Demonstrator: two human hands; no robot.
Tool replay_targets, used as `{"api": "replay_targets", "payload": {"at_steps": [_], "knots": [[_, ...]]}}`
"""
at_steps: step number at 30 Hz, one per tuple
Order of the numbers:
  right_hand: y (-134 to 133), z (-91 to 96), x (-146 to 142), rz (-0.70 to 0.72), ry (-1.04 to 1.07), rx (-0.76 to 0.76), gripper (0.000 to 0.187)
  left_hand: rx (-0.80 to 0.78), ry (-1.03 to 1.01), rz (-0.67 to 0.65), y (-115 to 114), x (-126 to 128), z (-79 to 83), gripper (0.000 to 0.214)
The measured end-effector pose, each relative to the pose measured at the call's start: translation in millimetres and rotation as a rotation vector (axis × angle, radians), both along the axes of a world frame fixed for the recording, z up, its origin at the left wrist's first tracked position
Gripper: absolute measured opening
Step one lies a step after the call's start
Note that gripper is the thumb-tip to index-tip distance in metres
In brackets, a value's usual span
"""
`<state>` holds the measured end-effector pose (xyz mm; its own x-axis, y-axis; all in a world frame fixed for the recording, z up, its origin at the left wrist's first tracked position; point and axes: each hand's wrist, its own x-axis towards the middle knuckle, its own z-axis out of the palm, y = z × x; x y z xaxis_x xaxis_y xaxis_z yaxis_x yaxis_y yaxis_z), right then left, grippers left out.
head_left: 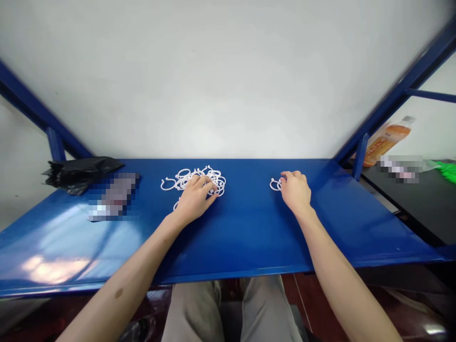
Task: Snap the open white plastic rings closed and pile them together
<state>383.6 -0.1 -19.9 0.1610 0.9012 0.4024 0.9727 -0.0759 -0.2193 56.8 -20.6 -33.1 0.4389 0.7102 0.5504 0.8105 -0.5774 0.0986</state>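
Note:
A pile of white plastic curtain rings, each with small knobs at its open ends, lies on the blue table. My left hand rests over the near side of this pile, fingers bent down among the rings and thumb apart from them. Off to the right, my right hand is bent at the fingertips around one or two white curtain rings at the table surface. The palm side of that hand is hidden, so the exact grip is partly covered.
A crumpled black plastic bag and a blurred-out flat object lie at the left. Blue frame bars rise on both sides, before a pale wall. An orange drink bottle stands on the black surface at right.

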Motion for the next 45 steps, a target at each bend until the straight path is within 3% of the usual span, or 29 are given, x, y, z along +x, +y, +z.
{"api": "replay_targets", "payload": {"at_steps": [6, 10, 15, 21, 26, 34, 39, 45], "knots": [[0, -4.9, -12, 0.218, 0.017, 0.159, 0.031, -0.053, -0.009, -0.031, -1, 2, 0.2, 0.012], [-1, -8.8, -25, 0.4, 0.055, 0.152, 0.028, -0.072, -0.012, -0.047, -3, 5, 0.5, 0.011], [-3, -14.3, -39, 0.524, 0.067, 0.128, 0.024, -0.035, -0.008, 0.051, -2, 10, -1.8, 0.015], [-2, -16.9, -43, 0.574, 0.094, 0.097, 0.023, -0.045, -0.025, 0.108, 1, 15, -4.6, 0.014], [-3, -16.0, -43, 0.576, 0.105, 0.085, 0.023, -0.059, -0.173, 0.08, 0, 14, 1.1, 0.014], [-9, -10.1, -48, 0.624, 0.169, 0.05, 0.025, -0.185, -0.381, -0.071, -3, 17, 9.1, 0.016], [-21, -4.6, -59, 0.799, 0.272, 0.002, 0.039, -0.242, -0.351, -0.21, -8, 22, 11.6, 0.017], [-23, -6.8, -68, 0.84, 0.241, 0.088, 0.023, -0.248, -0.258, -0.225, -9, 24, 8.4, 0.018]]}}
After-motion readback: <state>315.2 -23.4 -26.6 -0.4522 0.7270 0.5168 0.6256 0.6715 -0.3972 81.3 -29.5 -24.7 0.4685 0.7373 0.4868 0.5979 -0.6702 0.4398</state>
